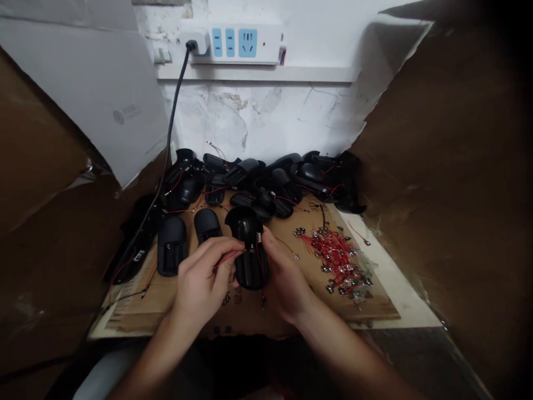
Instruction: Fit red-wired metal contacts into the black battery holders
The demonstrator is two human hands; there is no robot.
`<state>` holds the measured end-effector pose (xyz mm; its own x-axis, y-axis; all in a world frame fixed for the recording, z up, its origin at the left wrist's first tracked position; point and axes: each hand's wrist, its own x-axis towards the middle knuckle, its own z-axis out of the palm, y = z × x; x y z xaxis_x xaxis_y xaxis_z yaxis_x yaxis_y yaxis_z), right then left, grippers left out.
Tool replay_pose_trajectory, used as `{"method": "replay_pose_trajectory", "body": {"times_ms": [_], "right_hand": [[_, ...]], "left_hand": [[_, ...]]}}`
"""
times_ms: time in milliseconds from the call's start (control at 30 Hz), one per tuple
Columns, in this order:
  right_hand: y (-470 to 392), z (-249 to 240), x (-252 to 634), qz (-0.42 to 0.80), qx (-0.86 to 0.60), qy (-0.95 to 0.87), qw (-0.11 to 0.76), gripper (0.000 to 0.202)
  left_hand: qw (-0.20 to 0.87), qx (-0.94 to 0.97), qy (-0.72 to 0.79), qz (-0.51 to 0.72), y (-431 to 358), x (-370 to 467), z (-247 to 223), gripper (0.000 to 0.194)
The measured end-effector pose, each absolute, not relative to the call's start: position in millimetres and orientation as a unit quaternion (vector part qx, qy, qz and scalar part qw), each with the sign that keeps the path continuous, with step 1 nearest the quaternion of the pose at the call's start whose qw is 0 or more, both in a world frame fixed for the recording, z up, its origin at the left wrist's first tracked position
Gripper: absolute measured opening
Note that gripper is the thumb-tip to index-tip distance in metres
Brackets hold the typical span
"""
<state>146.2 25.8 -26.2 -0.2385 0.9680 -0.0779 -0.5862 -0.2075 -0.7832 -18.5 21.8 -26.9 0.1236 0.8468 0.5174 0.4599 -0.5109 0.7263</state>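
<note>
My right hand (287, 280) grips a glossy black plastic housing (246, 225) from its right side. The housing stands tilted toward me, with a rounded hollow top, long slots below and a small white connector near its right edge. Pinched in the fingertips of my left hand (204, 275) is a thin red wire (228, 258), its end close to the middle of the housing. Two matte black shells with battery-style slots lie to the left: one shell (171, 244) apart from my hand, the other shell (207, 222) partly behind my left fingers.
A pile of black housings (245, 172) with red wires lines the back wall. Right of my hands lies a heap of red wires with metal contacts (339, 255) on the cardboard mat (375, 303). A black power cord (171, 122) hangs from the power strip (245, 44). Cardboard walls (441, 166) flank both sides.
</note>
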Motion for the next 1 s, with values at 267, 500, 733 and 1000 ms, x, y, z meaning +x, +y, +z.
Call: {"method": "replay_pose_trajectory", "body": {"times_ms": [267,500,733,1000], "right_hand": [[22.3,-25.8,145.7,0.713,-0.274,-0.32,0.561,0.037],[22.4,-31.0,145.0,0.71,-0.27,-0.323,0.564,0.038],[23.4,-35.7,140.6,0.683,-0.295,-0.325,0.584,0.04],[17.9,-37.9,137.3,0.664,-0.319,-0.314,0.599,0.044]], "left_hand": [[0.177,0.724,0.447,0.494,22.7,-14.3,-26.7,0.021],[0.153,0.74,0.438,0.488,23.5,-13.6,-25.1,0.022],[0.102,0.782,0.411,0.458,22.5,-16.2,-20.9,0.025],[0.09,0.786,0.395,0.467,18.5,-11.6,-18.6,0.026]]}}
